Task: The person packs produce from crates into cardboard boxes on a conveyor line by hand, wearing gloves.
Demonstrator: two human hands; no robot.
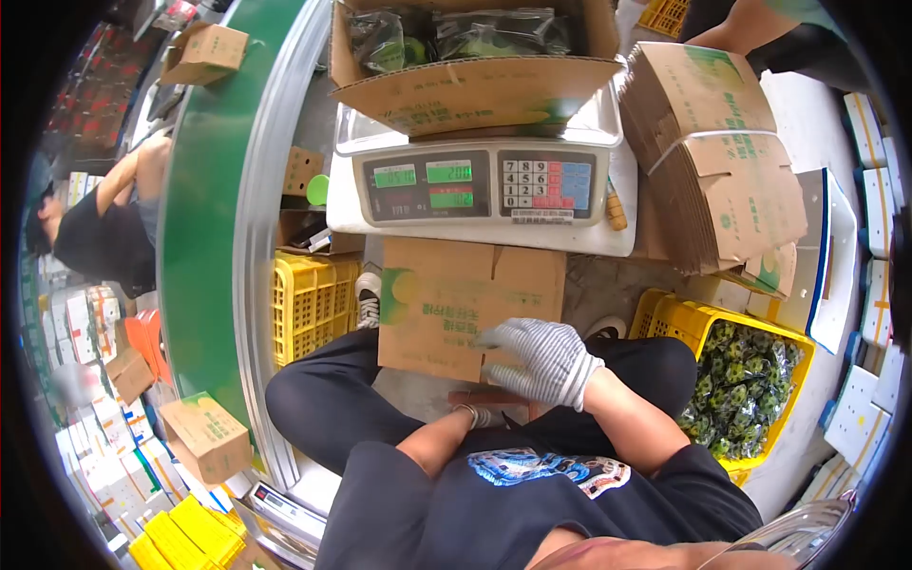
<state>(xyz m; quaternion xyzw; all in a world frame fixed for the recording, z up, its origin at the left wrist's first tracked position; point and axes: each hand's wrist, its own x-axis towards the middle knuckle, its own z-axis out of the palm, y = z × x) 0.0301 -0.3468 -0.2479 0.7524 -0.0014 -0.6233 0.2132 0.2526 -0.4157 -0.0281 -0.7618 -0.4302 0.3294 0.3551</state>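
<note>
A green belt runs left of the hands; beyond them a white stand bears 1 scale. The carton between has the right hand, fingers apart, at its edge; the left hand's state is hidden. Bagged green produce lies in 1 box and 1 yellow crate, rightward.

Carton by the glove: brown cardboard, matt, printed. Striped glove: knitted cloth, matt. Weighing scale: pale plastic housing, smooth, glossy display panel. Bags in the upper box: clear plastic, crinkled, shiny. Tied stack: matt cardboard, rough layered edges. Belt: green, smooth; rail beside it, metal, sheen. Crate at left: yellow plastic, perforated.
</note>
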